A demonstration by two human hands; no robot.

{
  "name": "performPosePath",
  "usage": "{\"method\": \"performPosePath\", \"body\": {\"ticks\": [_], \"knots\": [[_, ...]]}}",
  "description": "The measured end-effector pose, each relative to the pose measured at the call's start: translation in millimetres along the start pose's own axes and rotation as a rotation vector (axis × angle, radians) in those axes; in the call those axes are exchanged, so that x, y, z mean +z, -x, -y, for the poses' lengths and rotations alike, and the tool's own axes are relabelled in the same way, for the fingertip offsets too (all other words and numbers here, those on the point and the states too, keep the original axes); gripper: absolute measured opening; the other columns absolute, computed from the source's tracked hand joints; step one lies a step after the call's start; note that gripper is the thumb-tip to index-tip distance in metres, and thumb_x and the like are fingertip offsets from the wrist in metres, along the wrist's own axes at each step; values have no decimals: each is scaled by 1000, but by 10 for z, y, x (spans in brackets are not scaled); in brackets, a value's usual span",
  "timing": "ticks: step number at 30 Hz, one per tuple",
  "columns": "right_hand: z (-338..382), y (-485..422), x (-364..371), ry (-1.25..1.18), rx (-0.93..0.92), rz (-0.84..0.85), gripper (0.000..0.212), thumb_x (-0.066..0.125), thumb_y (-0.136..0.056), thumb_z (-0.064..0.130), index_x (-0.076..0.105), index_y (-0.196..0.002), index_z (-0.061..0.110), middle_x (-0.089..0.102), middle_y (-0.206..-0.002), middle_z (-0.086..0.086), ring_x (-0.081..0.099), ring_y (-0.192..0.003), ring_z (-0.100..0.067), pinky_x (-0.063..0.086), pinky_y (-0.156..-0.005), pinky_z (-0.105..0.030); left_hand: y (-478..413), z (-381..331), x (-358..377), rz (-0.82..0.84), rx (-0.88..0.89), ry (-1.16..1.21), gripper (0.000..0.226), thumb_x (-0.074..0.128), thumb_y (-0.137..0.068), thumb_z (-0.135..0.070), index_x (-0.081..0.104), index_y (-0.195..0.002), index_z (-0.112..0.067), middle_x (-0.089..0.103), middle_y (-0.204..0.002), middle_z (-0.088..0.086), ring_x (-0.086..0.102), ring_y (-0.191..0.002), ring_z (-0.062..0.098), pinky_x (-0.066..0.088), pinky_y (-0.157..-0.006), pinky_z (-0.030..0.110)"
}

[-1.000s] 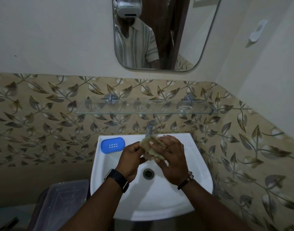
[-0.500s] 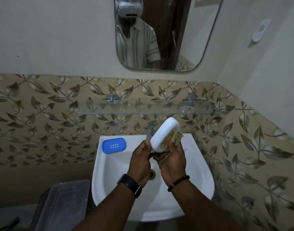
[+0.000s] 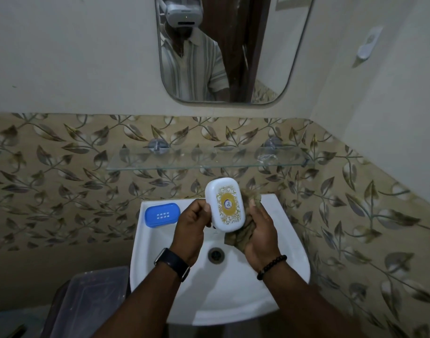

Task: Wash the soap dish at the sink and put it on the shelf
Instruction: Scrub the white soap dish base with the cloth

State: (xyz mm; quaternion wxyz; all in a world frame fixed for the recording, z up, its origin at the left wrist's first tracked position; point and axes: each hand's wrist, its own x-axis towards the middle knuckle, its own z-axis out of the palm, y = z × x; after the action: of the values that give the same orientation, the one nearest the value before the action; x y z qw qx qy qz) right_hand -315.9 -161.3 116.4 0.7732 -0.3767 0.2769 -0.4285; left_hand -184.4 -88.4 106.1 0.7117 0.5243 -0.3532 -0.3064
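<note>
A white soap dish lid [image 3: 225, 204] with a gold emblem is held upright above the white sink [image 3: 292, 262]. My left hand [image 3: 191, 228] pinches its left edge. My right hand [image 3: 260, 230] holds a brown cloth [image 3: 243, 236] against the lid's right side and back. The blue soap dish tray [image 3: 162, 214] with small drain holes lies on the sink's back left rim. The glass shelf [image 3: 209, 159] hangs on the wall just above the lid, with nothing on it. The tap is hidden behind the lid.
The sink drain [image 3: 216, 255] is below my hands. A translucent plastic bin [image 3: 87, 303] stands left of the sink on the floor. A mirror [image 3: 233, 50] hangs above the shelf. The tiled side wall runs close on the right.
Both hands rose from low in the basin, where the cloth covered the lid. The white lid has turned so its printed top faces me, and it now stands more upright.
</note>
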Motion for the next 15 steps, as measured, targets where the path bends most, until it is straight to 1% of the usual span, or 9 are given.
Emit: {"method": "performPosePath", "body": {"ticks": [2,4,6,8,9,10,12,13,15], "knots": [[3,22,17,42,-21,14,44,63,-90,34,64,-127,9,69,-126,-18,66,-115,-38,52,-97,-60,42,32,24,-16,22,32,27,57,-98,-26,59,-84,-3,58,-72,-1,47,-66,8,46,-61,18],[18,29,-16,85,-22,41,40,66,-89,28,65,-125,11,70,-124,-16,67,-113,-37,56,-91,-58,80,79,20,10,16,40,33,58,-93,-35,64,-91,-2,61,-75,-3,49,-67,8,47,-62,18],[87,7,-69,178,-31,94,35,68,-89,28,69,-122,17,71,-121,-16,70,-106,-37,63,-72,-48,86,68,-17,20,-7,77,30,58,-92,-39,71,-87,-12,64,-76,-2,50,-68,12,48,-63,22],[190,-30,-135,338,-82,174,30,70,-91,26,71,-121,21,73,-118,-12,72,-101,-35,60,-56,-35,44,3,-93,-4,-133,214,35,56,-90,-43,77,-83,-17,66,-76,4,52,-68,17,47,-62,28],[244,-55,-175,407,-107,211,27,70,-92,24,72,-119,22,74,-117,-10,72,-101,-34,60,-57,-34,23,-37,-145,7,-189,235,41,56,-88,-47,78,-83,-13,66,-75,10,54,-67,20,48,-62,31],[296,-79,-209,469,-124,237,25,69,-92,21,73,-117,22,75,-116,-8,72,-103,-34,61,-61,-38,-2,-64,-202,53,-232,204,49,58,-85,-50,78,-86,-6,66,-77,15,56,-68,23,50,-63,32],[369,-133,-251,619,-163,239,19,68,-94,20,75,-111,25,76,-111,-4,72,-102,-31,60,-67,-54,-37,-108,-276,181,-280,96,54,67,-80,-50,75,-92,2,70,-86,19,63,-75,25,57,-68,32],[376,-159,-256,676,-187,209,17,67,-95,21,76,-108,28,77,-107,-3,73,-99,-28,59,-65,-53,-39,-122,-279,227,-292,91,46,70,-79,-45,75,-91,-1,72,-89,17,67,-79,24,59,-73,33],[318,-197,-231,740,-264,103,12,67,-96,25,75,-104,26,77,-100,-4,73,-95,-28,58,-62,-36,-22,-136,-206,230,-297,198,29,71,-82,-34,72,-88,-6,75,-91,14,72,-87,23,60,-78,35]]}}
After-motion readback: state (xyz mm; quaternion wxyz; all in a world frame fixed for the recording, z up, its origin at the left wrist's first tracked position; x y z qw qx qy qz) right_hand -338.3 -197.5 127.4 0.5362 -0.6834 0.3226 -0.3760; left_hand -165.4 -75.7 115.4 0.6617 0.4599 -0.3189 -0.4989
